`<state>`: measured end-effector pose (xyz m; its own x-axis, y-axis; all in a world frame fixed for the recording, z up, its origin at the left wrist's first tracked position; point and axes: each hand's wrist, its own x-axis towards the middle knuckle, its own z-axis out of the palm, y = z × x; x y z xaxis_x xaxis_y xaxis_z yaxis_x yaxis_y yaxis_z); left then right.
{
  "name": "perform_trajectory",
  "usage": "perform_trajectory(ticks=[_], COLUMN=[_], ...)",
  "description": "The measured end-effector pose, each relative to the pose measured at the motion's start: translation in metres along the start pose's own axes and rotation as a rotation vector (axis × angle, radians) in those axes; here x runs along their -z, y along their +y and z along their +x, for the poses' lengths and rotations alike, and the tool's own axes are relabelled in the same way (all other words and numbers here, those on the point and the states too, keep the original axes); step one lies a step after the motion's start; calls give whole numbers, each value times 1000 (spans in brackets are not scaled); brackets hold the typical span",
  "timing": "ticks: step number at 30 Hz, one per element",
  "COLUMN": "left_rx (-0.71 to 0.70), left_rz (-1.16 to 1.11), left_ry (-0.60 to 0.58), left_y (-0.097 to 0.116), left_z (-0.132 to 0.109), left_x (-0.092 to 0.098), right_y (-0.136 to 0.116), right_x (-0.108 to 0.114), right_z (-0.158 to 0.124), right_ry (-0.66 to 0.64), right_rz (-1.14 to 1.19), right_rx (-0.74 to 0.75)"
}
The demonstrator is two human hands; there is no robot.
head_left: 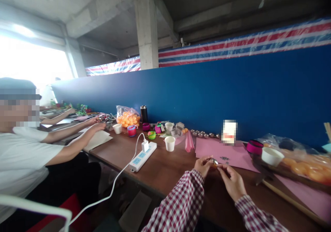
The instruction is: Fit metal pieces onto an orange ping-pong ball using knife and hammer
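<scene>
My left hand (203,166) pinches a small shiny silver piece (214,161) between thumb and fingers, just above the brown table. An orange tint shows at the underside of the piece; its exact kind is too small to tell. My right hand (232,181) has thumb and forefinger drawn together at the right edge of this piece, and what its fingertips grip is hidden. Behind my hands lies a pink sheet (207,149) with dark marks on it. A row of shiny silver balls (203,134) runs along the back of the sheet.
At right are a white cup (272,156), a bag of orange balls (305,170) and a wooden-handled tool (289,199). Left of me stand a paper cup (170,144) and a power strip (143,156) with a trailing white cable. A co-worker (28,152) sits farther left. A blue partition (207,94) borders the table.
</scene>
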<state>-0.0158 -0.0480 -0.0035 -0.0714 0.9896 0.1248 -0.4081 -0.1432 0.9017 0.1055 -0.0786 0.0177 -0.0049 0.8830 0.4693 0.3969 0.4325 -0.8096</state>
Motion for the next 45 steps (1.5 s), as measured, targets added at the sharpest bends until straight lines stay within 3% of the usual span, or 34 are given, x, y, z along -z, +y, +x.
perform_trajectory(ticks=[18,32,45], left_rx=[-64,-1,96], left_rz=[133,7,-171], left_ry=[-1,-4,-71], left_y=[6,-3,13], left_z=[-4,0,-4], left_x=[1,1,-2], right_y=[-10,1,11], right_x=[2,0,-1], right_z=[-1,1,4], right_ry=[-4,-6,72], right_rz=[75,134,329], right_rx=[-43,-86,-146])
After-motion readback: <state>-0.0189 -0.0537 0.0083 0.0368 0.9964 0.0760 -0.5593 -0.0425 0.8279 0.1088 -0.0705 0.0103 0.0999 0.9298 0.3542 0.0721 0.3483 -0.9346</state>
